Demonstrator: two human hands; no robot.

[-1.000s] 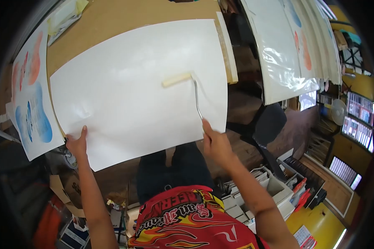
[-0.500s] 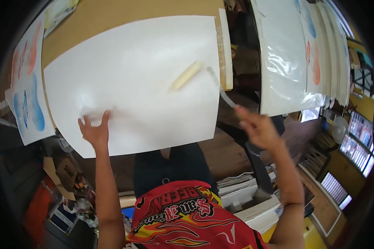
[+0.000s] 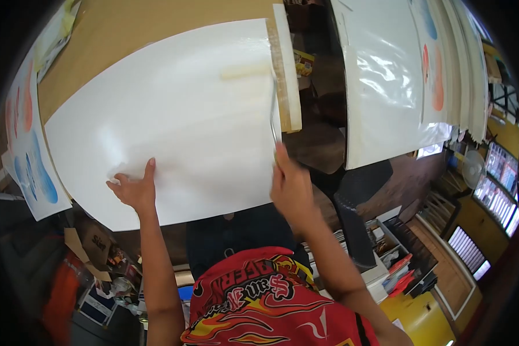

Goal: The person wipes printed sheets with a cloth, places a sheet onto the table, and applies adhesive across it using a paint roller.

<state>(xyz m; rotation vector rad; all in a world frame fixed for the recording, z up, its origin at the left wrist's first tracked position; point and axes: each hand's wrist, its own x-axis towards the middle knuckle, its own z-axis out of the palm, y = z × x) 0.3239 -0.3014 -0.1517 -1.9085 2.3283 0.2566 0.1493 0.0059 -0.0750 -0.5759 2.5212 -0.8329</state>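
A large glossy white sheet [image 3: 173, 109] lies on a tan board. My left hand [image 3: 135, 190] rests on its lower left part, thumb and fingers apart. Beside those fingertips is a faint whitish, translucent patch [image 3: 119, 170] that I cannot make out. My right hand [image 3: 293, 187] is closed round the handle of a paint roller [image 3: 245, 72], just past the sheet's right edge. The roller's thin metal frame runs up from the hand, and its pale yellow sleeve, blurred by motion, is over the upper right of the sheet. Whether the sleeve touches the sheet is unclear.
Along the sheet's right side runs a pale strip [image 3: 287, 69] on the tan board [image 3: 150, 20]. To the right stands a stack of plastic-covered sheets [image 3: 380, 86]. Sheets with red and blue prints [image 3: 32, 167] lie at left. An open cardboard box [image 3: 89, 248] sits below left.
My right hand has swung left with the paint roller, and its sleeve has turned from slanted to nearly level, higher on the sheet. The left hand stays on the sheet; the whole view has shifted slightly.
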